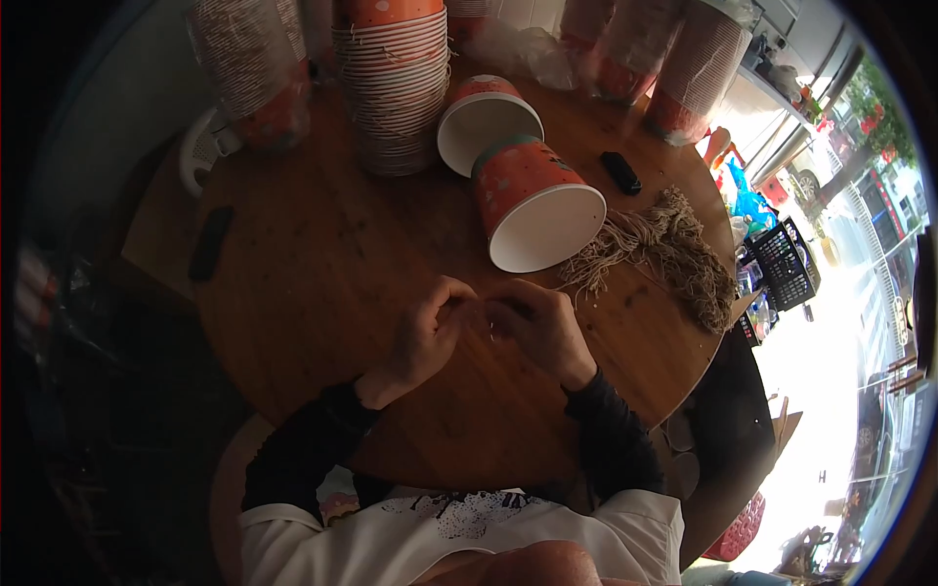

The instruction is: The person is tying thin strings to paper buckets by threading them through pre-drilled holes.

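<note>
My left hand point(426, 334) and my right hand point(543, 330) meet above the middle of the round wooden table point(322, 293). Both are closed, fingertips pinched together close to each other. A small pale bit shows between them, too small to name. Just beyond my hands, an orange paper tub point(498, 200) lies on its side, its white opening facing me. Behind it lies a second orange paper tub point(484, 86), also tipped over. Right of the tubs spreads a tangled bundle of beige strings point(674, 259), apart from my right hand.
A tall stack of orange paper tubs point(393, 98) stands at the far side. Plastic-wrapped stacks stand at the back left point(249, 68) and back right point(699, 73). A small black object point(620, 173) lies near the strings; a dark flat object point(210, 242) lies at the left edge.
</note>
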{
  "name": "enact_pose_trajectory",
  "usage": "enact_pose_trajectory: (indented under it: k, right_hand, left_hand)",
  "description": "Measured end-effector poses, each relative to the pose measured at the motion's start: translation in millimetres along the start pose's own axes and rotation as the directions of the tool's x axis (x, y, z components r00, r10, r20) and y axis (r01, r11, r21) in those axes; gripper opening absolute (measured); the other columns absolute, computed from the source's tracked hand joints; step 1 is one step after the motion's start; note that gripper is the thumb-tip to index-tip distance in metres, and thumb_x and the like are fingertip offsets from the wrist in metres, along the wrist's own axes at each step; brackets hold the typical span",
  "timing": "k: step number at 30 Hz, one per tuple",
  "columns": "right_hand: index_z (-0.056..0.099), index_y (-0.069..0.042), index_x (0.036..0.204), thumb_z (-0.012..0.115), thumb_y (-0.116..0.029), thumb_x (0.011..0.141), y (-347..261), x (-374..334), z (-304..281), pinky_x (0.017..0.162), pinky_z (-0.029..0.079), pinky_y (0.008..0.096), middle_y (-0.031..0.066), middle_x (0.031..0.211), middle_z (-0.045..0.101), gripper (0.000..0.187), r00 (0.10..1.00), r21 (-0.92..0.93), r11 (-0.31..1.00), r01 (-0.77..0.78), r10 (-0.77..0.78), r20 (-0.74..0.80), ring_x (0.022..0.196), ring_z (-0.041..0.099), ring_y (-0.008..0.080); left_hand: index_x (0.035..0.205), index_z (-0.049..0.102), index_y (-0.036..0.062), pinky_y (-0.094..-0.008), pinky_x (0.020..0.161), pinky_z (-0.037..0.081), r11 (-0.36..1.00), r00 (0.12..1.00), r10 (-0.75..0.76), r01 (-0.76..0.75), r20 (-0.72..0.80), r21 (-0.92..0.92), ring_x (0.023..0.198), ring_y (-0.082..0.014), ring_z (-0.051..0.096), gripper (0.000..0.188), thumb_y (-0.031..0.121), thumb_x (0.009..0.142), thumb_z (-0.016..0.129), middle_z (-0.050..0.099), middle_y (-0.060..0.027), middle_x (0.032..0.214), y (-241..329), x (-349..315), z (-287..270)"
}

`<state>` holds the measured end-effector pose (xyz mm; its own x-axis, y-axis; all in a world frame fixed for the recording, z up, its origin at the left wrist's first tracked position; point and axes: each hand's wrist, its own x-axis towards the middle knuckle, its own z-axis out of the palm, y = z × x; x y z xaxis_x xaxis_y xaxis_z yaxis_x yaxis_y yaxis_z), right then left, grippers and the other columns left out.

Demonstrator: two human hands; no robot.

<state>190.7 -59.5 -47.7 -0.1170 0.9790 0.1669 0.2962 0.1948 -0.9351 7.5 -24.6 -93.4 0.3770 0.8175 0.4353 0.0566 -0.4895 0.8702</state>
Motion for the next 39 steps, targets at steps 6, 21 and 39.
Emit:
enact_pose_trajectory:
  k: [6,21,39]
  right_hand:
    - [0.064,-0.001,0.095,0.061,-0.005,0.091,23.5,20.2,-43.7,0.053,0.046,0.0228,0.0037,0.081,0.066,0.007,0.869,0.112,0.979,0.172,-0.097,-0.486,0.06,0.058,0.007]
    - [0.052,0.0,0.104,0.051,-0.012,0.1,64.9,39.4,0.0,0.083,0.055,0.0306,0.0142,0.107,0.067,0.013,0.939,0.426,0.896,0.125,0.031,-0.342,0.095,0.067,0.0188]
    - [0.057,0.001,0.102,0.053,-0.008,0.099,38.4,32.3,28.1,0.088,0.05,0.0282,0.0102,0.104,0.066,0.011,0.847,0.313,0.904,0.29,-0.091,-0.523,0.099,0.064,0.0151]
  left_hand:
    - [0.105,0.056,0.0022,-0.0258,0.079,0.048,0.995,0.993,0.086,-0.09,0.081,0.043,0.092,-0.0128,0.059,0.009,0.003,0.096,0.054,0.059,-0.0057,0.099,-8.7,19.3,24.4]
    - [0.127,0.048,0.0,-0.0334,0.09,0.049,0.92,0.968,0.239,-0.199,-0.081,0.338,0.11,-0.0259,0.058,0.043,0.005,0.088,0.065,0.057,-0.015,0.118,-32.1,40.8,25.9]
    - [0.123,0.05,0.006,-0.0404,0.062,0.055,0.77,0.969,0.229,-0.241,0.096,0.591,0.074,-0.0299,0.066,0.038,0.024,0.091,0.061,0.065,-0.0098,0.089,-25.2,47.2,15.2]
